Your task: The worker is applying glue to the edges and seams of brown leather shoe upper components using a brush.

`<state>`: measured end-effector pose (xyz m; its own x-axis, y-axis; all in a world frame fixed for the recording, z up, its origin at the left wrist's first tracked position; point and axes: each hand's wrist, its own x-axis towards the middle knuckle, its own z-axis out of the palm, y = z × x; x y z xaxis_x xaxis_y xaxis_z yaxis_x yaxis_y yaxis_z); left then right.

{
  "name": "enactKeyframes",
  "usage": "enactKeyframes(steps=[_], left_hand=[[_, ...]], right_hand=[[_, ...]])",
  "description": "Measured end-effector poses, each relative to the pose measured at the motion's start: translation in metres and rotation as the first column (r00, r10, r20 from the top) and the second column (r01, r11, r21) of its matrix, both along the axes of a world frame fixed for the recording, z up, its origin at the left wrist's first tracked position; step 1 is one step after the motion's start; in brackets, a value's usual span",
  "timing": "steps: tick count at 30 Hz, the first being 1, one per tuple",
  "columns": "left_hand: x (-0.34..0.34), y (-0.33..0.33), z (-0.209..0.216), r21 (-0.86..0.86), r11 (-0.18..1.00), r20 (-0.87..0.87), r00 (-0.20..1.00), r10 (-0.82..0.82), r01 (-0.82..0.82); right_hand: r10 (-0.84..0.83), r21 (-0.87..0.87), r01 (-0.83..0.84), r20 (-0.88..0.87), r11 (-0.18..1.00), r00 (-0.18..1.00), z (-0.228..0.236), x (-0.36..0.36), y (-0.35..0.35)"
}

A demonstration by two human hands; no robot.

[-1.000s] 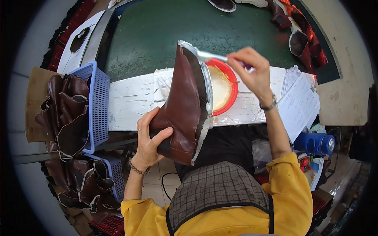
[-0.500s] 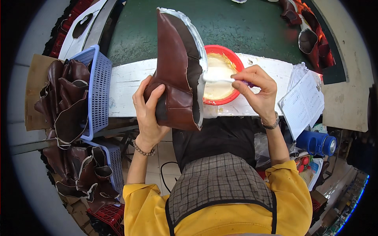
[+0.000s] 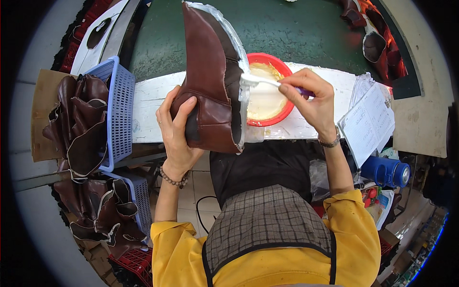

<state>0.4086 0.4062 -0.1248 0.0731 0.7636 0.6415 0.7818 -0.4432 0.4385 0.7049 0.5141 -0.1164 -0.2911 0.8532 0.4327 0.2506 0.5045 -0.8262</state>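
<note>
My left hand (image 3: 178, 125) is closed around the toe side of a brown leather boot upper (image 3: 206, 62), holding it up over the near side of the table. White paste coats the upper's right-hand edge. Between the thumb and fingers of my right hand (image 3: 310, 95) is a toothbrush (image 3: 263, 80) with a white head and purple handle. Its paste-covered head touches the coated edge at about mid-height. Behind the upper and brush stands a red bowl (image 3: 286, 71) of cream-white paste, partly hidden by them.
Blue plastic baskets (image 3: 119, 110) of boot uppers (image 3: 83, 119) stand at left. Written sheets (image 3: 366, 124) lie at the table's right end, above a blue flask (image 3: 386, 173). More leather pieces (image 3: 375, 45) lie far right on the green mat (image 3: 306, 33).
The boot upper has shifted slightly left and away from me. The toothbrush has moved up along its edge and now slants, with its purple handle showing more.
</note>
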Motion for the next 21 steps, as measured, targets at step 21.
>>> enactKeyframes(steps=[21], left_hand=[[-0.013,0.018,-0.004,0.072,0.989,0.078,0.989,0.124,-0.13]], right_hand=[[0.306,-0.085,-0.301,0.048,0.95,0.951,0.005,-0.006,-0.023]])
